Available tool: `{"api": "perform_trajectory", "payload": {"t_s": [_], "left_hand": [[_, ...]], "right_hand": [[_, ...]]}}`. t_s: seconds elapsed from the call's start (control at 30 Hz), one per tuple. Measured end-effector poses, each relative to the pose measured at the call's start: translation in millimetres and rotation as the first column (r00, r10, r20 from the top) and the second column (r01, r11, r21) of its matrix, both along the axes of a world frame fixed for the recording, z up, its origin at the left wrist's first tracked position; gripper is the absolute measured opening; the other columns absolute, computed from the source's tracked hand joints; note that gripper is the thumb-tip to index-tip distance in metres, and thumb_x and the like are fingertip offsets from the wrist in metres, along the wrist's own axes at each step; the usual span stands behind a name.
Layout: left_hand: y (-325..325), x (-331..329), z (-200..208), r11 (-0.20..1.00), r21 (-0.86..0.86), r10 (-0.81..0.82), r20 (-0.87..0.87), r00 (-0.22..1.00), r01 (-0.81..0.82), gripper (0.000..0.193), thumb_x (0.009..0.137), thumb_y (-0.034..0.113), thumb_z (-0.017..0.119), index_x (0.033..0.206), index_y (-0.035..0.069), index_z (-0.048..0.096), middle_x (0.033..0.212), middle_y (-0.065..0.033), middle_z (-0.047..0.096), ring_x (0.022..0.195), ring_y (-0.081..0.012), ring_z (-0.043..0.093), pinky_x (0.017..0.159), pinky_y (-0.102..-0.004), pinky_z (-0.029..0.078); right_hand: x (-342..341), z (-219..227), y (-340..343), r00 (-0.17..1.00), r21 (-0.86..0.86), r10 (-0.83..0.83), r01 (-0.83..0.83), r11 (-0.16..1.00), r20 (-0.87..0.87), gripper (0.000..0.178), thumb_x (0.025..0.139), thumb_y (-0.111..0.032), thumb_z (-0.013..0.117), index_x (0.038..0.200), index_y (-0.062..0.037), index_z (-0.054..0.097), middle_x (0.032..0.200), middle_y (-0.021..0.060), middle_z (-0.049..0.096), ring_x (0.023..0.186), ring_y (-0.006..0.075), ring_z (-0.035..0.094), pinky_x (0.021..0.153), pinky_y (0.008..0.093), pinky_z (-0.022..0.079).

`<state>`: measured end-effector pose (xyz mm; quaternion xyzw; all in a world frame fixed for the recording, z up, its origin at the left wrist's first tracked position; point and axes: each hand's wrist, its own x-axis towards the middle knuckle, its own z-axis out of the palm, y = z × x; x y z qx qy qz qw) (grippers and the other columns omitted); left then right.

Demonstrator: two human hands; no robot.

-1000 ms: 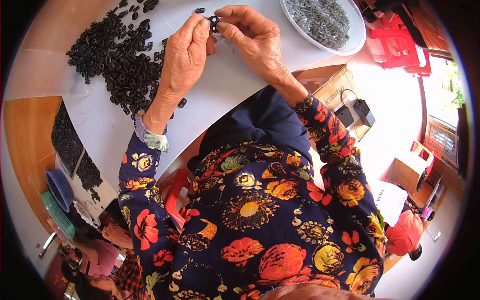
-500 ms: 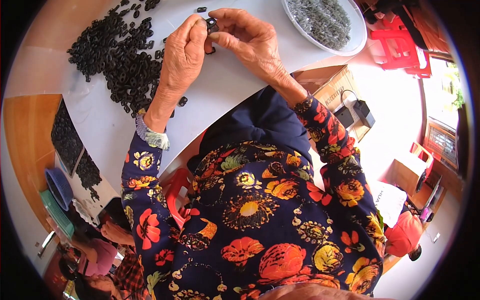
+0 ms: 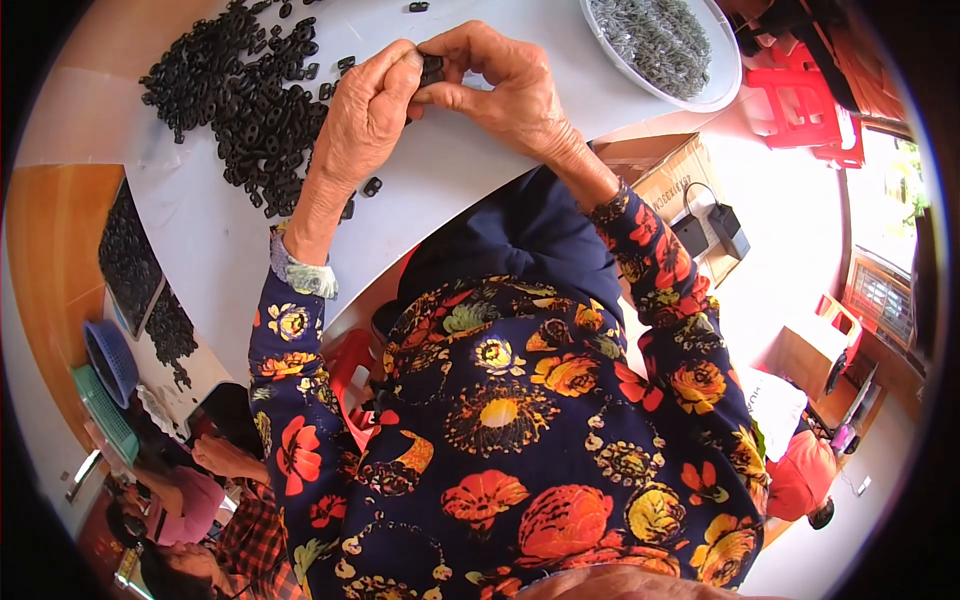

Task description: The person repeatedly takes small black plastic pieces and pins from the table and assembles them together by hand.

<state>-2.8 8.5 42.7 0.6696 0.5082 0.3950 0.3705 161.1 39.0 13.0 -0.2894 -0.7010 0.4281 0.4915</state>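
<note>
Over the table (image 3: 420, 190), my two hands meet at a small black plastic piece (image 3: 431, 70). My left hand (image 3: 372, 110) is closed, its thumb and bent fingers pinching the piece from one side. Around the other side, my right hand (image 3: 515, 90) has it between thumb and forefinger; some fingertips are hidden. To the left spreads a heap of similar black pieces (image 3: 265, 135), many with holes through them. One loose black piece (image 3: 373, 187) lies below my left hand, and another (image 3: 418, 7) lies beyond both hands.
A round whitish bowl (image 3: 697, 103) of small silvery-grey pieces (image 3: 655, 45) stands right of my right hand. Below it is a cardboard box (image 3: 665, 175). Blue (image 3: 108, 360) and green (image 3: 105, 415) baskets are at far left, near co-workers. Red stools (image 3: 795, 105) stand at right.
The black piece has turned between my fingers: its ring-like hole showed before, and now a solid side shows. My hands stay together. The whole view has shifted slightly.
</note>
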Motion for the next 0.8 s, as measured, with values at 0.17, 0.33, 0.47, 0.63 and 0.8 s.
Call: {"api": "perform_trajectory", "payload": {"t_s": [0.17, 0.33, 0.47, 0.63, 0.8], "left_hand": [[-1.5, -1.5, -6.6, 0.999, 0.032, -0.003, -0.004, 1.000, 0.003, 0.026, 0.096, 0.024, 0.042, 0.083, 0.002, 0.046, 0.059, -0.0053, 0.044, 0.055, -0.0124, 0.041, 0.053, -0.0285, 0.038], [-2.9, 3.9, -10.6, 1.000, 0.022, 0.019, 0.054, 0.998, -0.020, 0.025, 0.096, 0.024, 0.042, 0.084, 0.002, 0.046, 0.060, -0.0060, 0.043, 0.057, -0.0130, 0.040, 0.054, -0.0289, 0.039], [-0.8, 2.3, -13.0, 0.998, 0.052, 0.018, 0.038, 0.999, -0.020, 0.025, 0.096, 0.023, 0.043, 0.083, 0.002, 0.043, 0.062, -0.0047, 0.040, 0.059, -0.0123, 0.038, 0.055, -0.0283, 0.038], [1.7, 0.8, -13.3, 0.999, 0.049, -0.009, 0.057, 0.998, 0.006, 0.025, 0.096, 0.023, 0.043, 0.081, 0.002, 0.042, 0.063, -0.0044, 0.037, 0.060, -0.0118, 0.035, 0.054, -0.0282, 0.037], [4.1, 3.3, -16.3, 0.996, 0.080, 0.023, 0.034, 0.999, -0.025, 0.025, 0.096, 0.023, 0.042, 0.081, 0.003, 0.041, 0.064, -0.0041, 0.036, 0.060, -0.0121, 0.033, 0.054, -0.0289, 0.035]], "right_hand": [[0.8, -3.9, 0.9, 0.998, -0.049, 0.056, -0.056, 0.997, 0.004, 0.029, 0.068, -0.007, 0.078, 0.094, -0.0015, 0.064, 0.070, 0.0017, 0.060, 0.067, 0.0091, 0.056, 0.066, 0.0251, 0.050], [-0.1, 1.7, -0.9, 0.997, 0.112, -0.024, 0.016, 0.994, 0.068, 0.028, 0.068, -0.007, 0.077, 0.092, -0.0017, 0.062, 0.068, 0.0039, 0.061, 0.065, 0.0122, 0.058, 0.064, 0.0267, 0.050], [0.1, 1.3, 0.5, 0.994, 0.188, -0.050, 0.030, 0.982, 0.101, 0.028, 0.068, -0.007, 0.075, 0.092, -0.0019, 0.061, 0.068, 0.0055, 0.061, 0.063, 0.0147, 0.060, 0.062, 0.0280, 0.050], [0.2, 3.8, 1.7, 0.993, 0.230, -0.054, 0.029, 0.973, 0.104, 0.028, 0.068, -0.007, 0.075, 0.092, -0.0016, 0.061, 0.068, 0.0059, 0.062, 0.063, 0.0149, 0.060, 0.061, 0.0285, 0.050], [0.8, 2.0, 3.6, 0.991, 0.208, -0.064, 0.039, 0.977, 0.114, 0.027, 0.069, -0.007, 0.075, 0.091, -0.0015, 0.061, 0.068, 0.0063, 0.061, 0.063, 0.0155, 0.060, 0.061, 0.0289, 0.050]]}}
